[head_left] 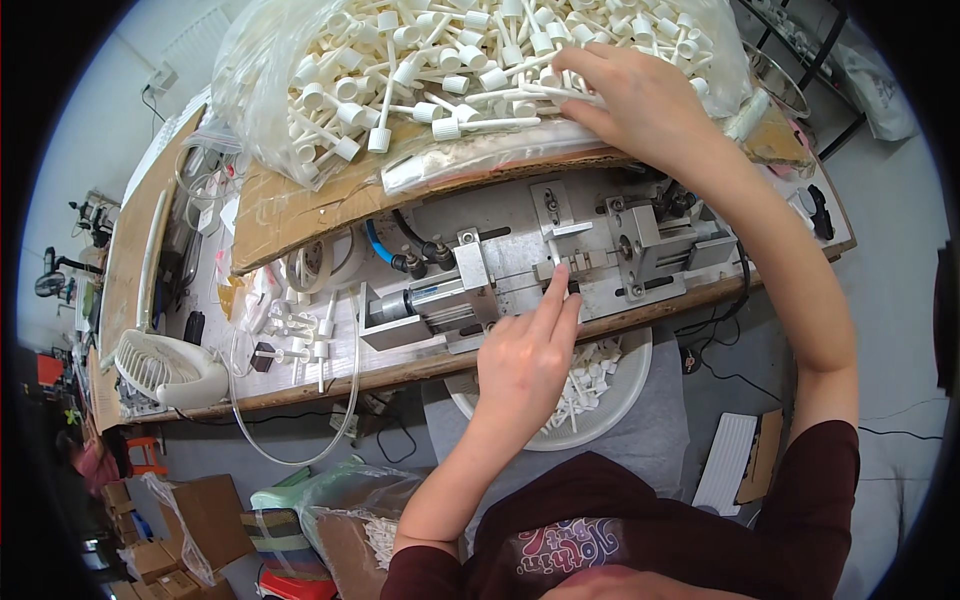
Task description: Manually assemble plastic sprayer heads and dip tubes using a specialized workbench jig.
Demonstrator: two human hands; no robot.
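My left hand [528, 362] is over the metal fixture on the bench, its index finger extended and the others bent beneath. A short white stem [556, 249] is at that fingertip, lying against the small fixture block [590, 262]; my thumb is hidden. My right hand [640, 105] reaches over the near right side of a heap of white ribbed caps with stems [440, 50]. Its thumb and fingers are apart, with white stems [535, 93] close by between them; no firm hold shows. One loose stemmed cap [447, 128] lies near the heap's front edge.
Metal cylinder clamps stand left [435, 303] and right [650, 245] of the block. A cardboard sheet [275, 215] supports the heap in its clear bag [245, 75]. Below the bench edge sits a white basket [640, 385] with white pieces. A small white fan [170, 370] stands left.
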